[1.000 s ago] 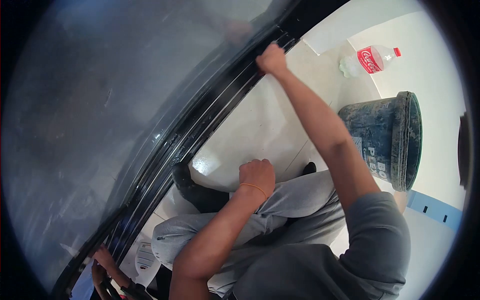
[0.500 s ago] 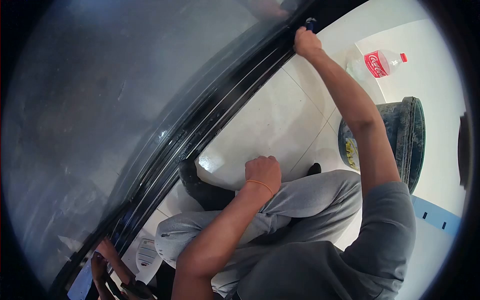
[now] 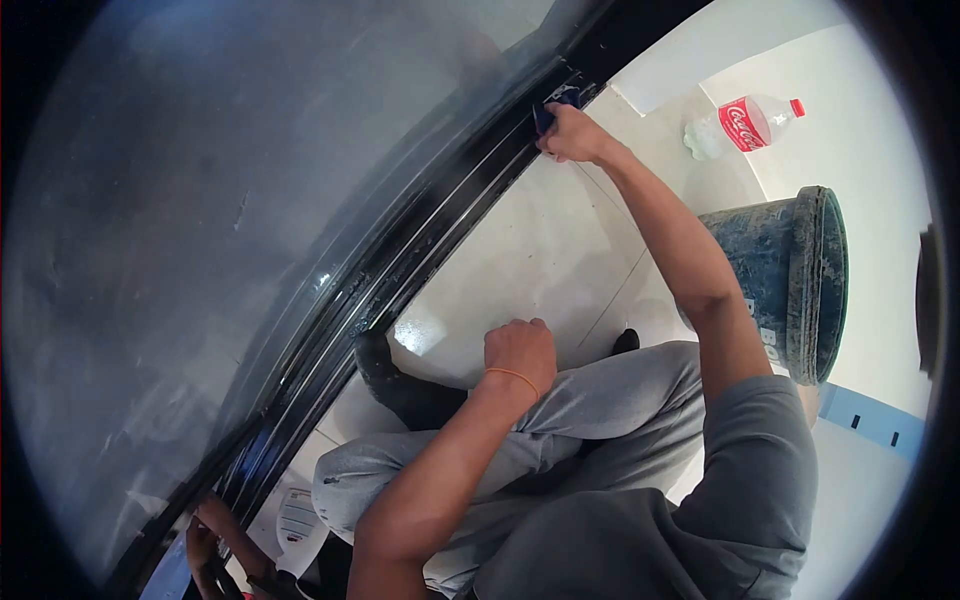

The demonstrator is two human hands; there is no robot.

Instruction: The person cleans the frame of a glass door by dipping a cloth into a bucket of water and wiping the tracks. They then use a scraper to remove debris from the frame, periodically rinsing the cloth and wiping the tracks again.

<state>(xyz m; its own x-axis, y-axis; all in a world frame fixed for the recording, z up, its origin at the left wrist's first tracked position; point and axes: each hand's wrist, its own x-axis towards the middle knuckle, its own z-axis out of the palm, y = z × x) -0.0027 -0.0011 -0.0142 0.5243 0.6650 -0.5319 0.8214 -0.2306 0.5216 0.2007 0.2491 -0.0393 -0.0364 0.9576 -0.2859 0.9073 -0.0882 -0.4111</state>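
My right hand [image 3: 575,135] is closed around what looks like a dark blue cloth [image 3: 545,118], pressed to the black window frame [image 3: 450,195] near its upper end. Parts of the cloth stick out past the fingers; the rest is hidden in the grip. Long grooved tracks run diagonally along this frame, with wet-looking specks on them, beside a large grey glass pane [image 3: 200,200]. My left hand [image 3: 520,355], an orange band at its wrist, rests as a fist by my bent knee. Nothing shows in it.
A Coca-Cola bottle [image 3: 745,125] lies on the tiled floor [image 3: 500,270] at upper right. Below it is a dirty dark bucket [image 3: 770,260]. My dark-socked foot [image 3: 385,375] touches the frame's edge. Another person's hands [image 3: 210,525] are at the frame's lower left, near a white labelled container [image 3: 297,520].
My right hand has slid down and left along the frame with the dark blue cloth. My left fist has barely moved. The other person's hands have shifted slightly.
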